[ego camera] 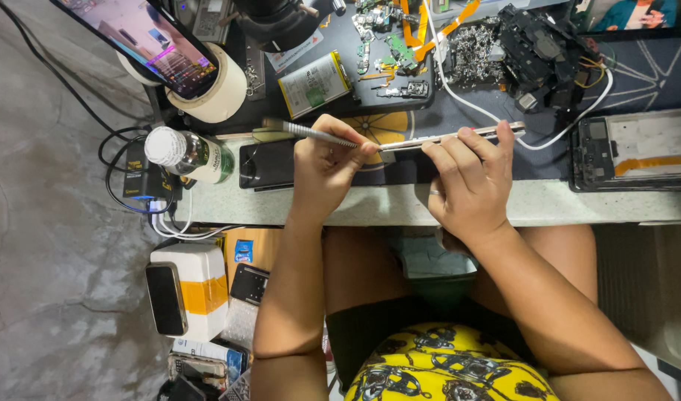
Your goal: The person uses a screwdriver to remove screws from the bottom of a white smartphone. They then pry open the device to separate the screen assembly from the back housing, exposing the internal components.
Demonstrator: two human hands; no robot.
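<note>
While the right hand (470, 174) grips the phone (452, 138) on edge, the left hand (322, 160) pinches a metal pry tool (318, 134) at its seam

Metal tool, glossy glass, stone bench

The thin tool (322, 134) looks like brushed metal; the phone (270, 164) is glossy black glass; the bench edge (578, 204) is pale speckled stone.

You wear a yellow garment (452, 367) with a black-and-grey ornate print. Your bench (578, 204) has a pale speckled edge under a dark mat (652, 82) with thin white lines. The bottle (188, 154) is green, capped white. Orange ribbon cables (437, 30) cross green circuit boards (389, 44). The box (196, 289) below is white, banded orange.
</note>
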